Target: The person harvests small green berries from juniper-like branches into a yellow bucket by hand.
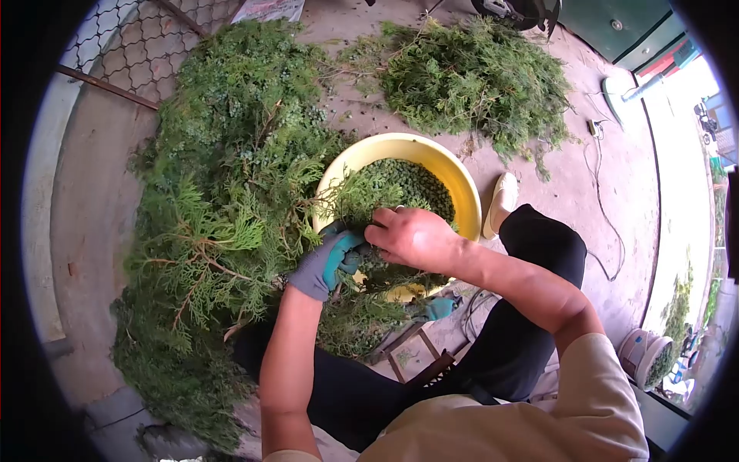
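My left hand (331, 263), in a grey and teal work glove, is closed around a leafy evergreen sprig (362, 192) at the near left rim of the yellow tub (467, 185). Bare, my right hand (414, 237) is over the tub right beside the glove, its fingers curled together against the foliage. What sits between those fingertips is hidden. Small round green cones (419, 181) cover the tub's bottom. Part of the sprig hangs over them.
A large heap of cut evergreen branches (208, 254) lies to the left, and a smaller pile (477, 81) beyond the tub. A loose teal glove (439, 309) is near my knees. A cable (600, 208) runs along the floor at right, near a white-and-tan bucket (643, 358).
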